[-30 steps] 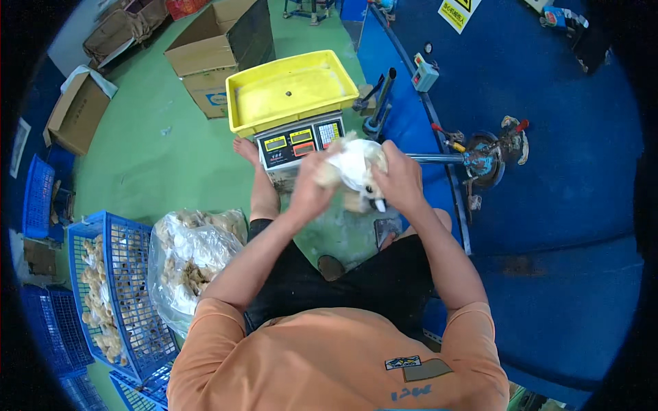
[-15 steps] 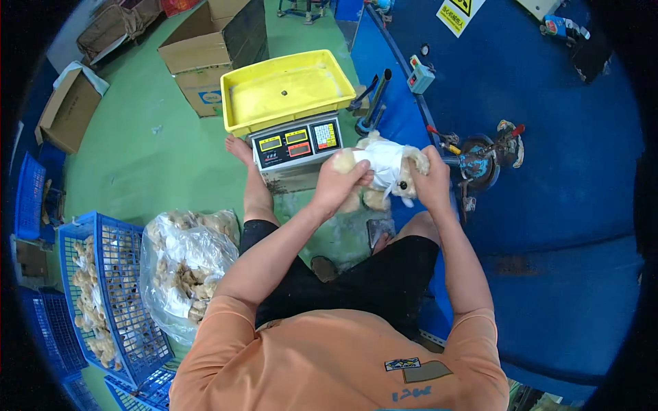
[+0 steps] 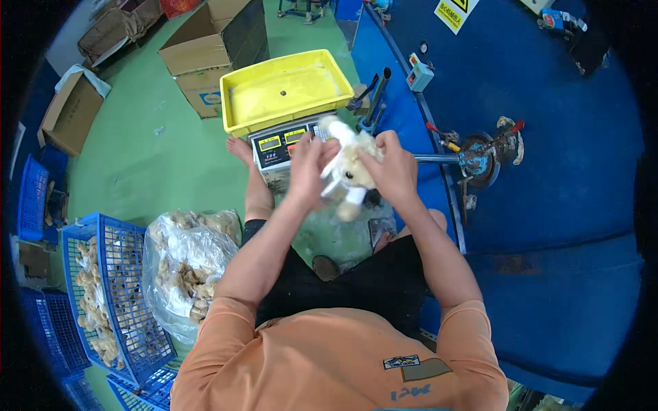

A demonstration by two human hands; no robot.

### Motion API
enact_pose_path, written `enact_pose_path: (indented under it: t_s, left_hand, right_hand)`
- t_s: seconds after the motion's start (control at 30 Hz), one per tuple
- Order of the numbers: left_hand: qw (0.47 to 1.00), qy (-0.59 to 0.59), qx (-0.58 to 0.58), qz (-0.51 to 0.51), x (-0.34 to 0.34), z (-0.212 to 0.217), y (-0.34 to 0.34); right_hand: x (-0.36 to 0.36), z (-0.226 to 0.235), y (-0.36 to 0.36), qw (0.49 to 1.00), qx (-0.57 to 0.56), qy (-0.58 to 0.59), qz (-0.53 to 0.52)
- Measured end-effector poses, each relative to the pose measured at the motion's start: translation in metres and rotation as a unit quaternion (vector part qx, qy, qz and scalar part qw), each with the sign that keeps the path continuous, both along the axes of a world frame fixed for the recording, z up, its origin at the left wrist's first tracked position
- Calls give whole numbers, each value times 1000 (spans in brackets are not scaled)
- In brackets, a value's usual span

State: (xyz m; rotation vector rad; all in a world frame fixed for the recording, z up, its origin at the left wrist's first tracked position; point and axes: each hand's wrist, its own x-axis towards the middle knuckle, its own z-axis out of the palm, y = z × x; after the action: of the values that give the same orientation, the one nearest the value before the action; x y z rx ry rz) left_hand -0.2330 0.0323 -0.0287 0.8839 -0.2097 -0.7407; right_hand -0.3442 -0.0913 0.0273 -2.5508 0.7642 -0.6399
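A small white and tan plush toy (image 3: 348, 170) is held between both hands in front of me. My left hand (image 3: 310, 166) presses on its left side, and my right hand (image 3: 392, 166) grips its right side. The toy hangs just in front of the display panel of a weighing scale (image 3: 275, 145) whose yellow tray (image 3: 288, 89) holds nothing. To the right a metal nozzle (image 3: 439, 159) sticks out of a blue machine (image 3: 548, 171) toward my right hand.
A clear plastic bag (image 3: 185, 264) of tan plush pieces sits at my left knee. Blue wire baskets (image 3: 103, 301) hold more pieces at the left. Open cardboard boxes (image 3: 205, 48) stand on the green floor behind the scale.
Both hands have brought the plush toy away from the nozzle on the right, toward the scale's display, and turned it between them.
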Motion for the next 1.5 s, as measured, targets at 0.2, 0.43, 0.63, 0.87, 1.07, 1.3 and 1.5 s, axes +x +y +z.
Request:
enact_pose_path:
  t_s: [0.2, 0.43, 0.63, 0.87, 1.07, 1.3, 1.5]
  left_hand:
    - [973, -230, 7, -15, -34, -5, -19]
    - [976, -209, 41, 38, -40, 7, -14]
    - [943, -297, 147, 39, -35, -16, -4]
    - [959, -269, 93, -6, -7, 18, -9]
    - [990, -142, 25, -6, -30, -16, 0]
    - [994, -31, -2, -107, -35, 23, -12]
    - [994, -110, -1, 19, -46, -14, -14]
  right_hand:
    - [-11, 2, -13, 988, 138, -48, -52]
    - [-16, -17, -12, 980, 155, -121, 9]
    - [-11, -16, -10, 981, 156, -109, 24]
    - [-9, -8, -3, 916, 372, -149, -7]
    - [-6, -11, 1, 966, 209, -136, 66]
    - [-27, -14, -29, 988, 126, -82, -16]
    - [-12, -13, -17, 990, 92, -95, 38]
